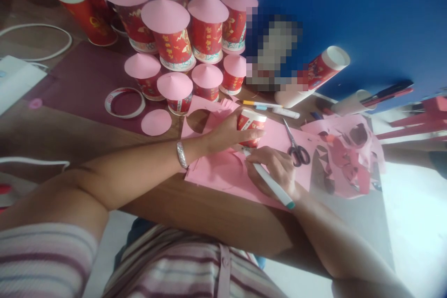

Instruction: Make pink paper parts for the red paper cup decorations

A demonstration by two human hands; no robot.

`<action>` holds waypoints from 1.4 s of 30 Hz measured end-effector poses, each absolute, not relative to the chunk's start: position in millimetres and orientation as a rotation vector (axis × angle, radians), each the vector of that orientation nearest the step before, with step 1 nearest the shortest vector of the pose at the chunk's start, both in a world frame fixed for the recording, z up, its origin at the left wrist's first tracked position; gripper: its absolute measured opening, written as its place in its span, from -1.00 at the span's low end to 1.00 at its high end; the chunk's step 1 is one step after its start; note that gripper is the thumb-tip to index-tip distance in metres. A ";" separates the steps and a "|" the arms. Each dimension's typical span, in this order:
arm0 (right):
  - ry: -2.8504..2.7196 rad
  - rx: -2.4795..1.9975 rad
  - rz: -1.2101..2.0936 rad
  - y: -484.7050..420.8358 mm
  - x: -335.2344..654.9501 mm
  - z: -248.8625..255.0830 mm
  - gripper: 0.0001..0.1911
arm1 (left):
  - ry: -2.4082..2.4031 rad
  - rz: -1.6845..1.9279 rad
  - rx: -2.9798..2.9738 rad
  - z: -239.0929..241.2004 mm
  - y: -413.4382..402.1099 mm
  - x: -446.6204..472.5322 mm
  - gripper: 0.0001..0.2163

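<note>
At a wooden table [209,205] by a blue wall [349,9]: apparently decorating a red cup [247,123].
Gripping it over pink paper [213,170] with left hand [226,132], marker [274,185] with right hand [277,167]; likely needing steady turning next.

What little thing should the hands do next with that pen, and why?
Probably add one small green stroke on the near end of the cup. The left hand grips it, the right hand holds the green-ended pen with its tip close there, and the tall cups behind have green patterns on their white bands.
</note>
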State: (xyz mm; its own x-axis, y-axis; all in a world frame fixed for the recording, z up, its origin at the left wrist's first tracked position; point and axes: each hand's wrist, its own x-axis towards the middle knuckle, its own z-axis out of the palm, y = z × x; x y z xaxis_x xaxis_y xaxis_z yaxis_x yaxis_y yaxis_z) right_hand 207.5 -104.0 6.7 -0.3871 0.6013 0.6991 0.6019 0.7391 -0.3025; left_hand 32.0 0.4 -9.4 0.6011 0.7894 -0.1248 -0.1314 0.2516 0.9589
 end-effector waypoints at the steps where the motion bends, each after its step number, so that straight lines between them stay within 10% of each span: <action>1: -2.087 -0.891 0.009 -104.6 208.4 7.8 -0.81 | 0.689 0.688 1.142 -8.3 0.1 31.6 -0.42; 42: -1.987 -0.882 0.109 -104.2 222.5 0.8 -0.83 | 0.454 0.774 0.819 -21.1 9.7 34.8 -0.47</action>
